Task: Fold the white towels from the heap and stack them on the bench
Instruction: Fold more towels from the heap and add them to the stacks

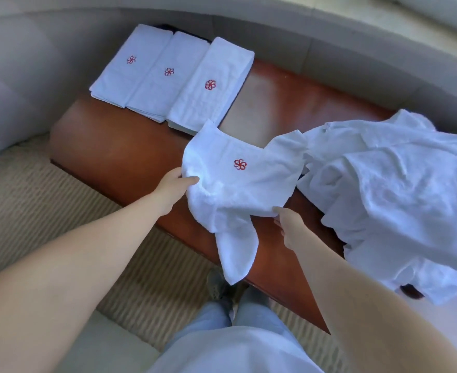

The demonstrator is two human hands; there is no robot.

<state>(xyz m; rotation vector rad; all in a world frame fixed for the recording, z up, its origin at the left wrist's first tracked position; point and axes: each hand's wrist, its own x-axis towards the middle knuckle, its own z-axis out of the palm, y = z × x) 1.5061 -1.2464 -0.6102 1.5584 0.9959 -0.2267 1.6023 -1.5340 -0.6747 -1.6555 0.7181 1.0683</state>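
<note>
Fingers (192, 180) of the left hand (172, 188) are mostly tucked under the cloth, only the thumb shows on top, pinching the left edge of the towel (238, 184). Right hand (289, 227) has its fingertips curled round the towel's near edge; the finger ends are hidden by the fabric, so how tight the grip is cannot be told.

The towel is lifted over the middle of the bench (119, 154), part-opened, red flower logo (240, 164) facing up. 1 loose corner hangs down past the bench's front edge toward the floor. Its far right corner overlaps the heap (397, 189), so where one ends and the other starts is unclear.

Heap sits on the right end of the bench, crumpled, runs out of frame at the right edge. Number of towels in it can't be counted. It covers that end of the bench completely.

Counts:
- 3 stacks of folded towels (173, 76) side by side on the far left end, each with 1 red logo on top. Layers per stack not readable; edges suggest more than 1.
- 4 logos visible in total.
- 2 hands, both on the same towel.

Striped rug (46, 200) under the bench; 1 shoe (216, 285) partly hidden by the hanging corner. A dark item behind the stacks is too hidden to identify.
</note>
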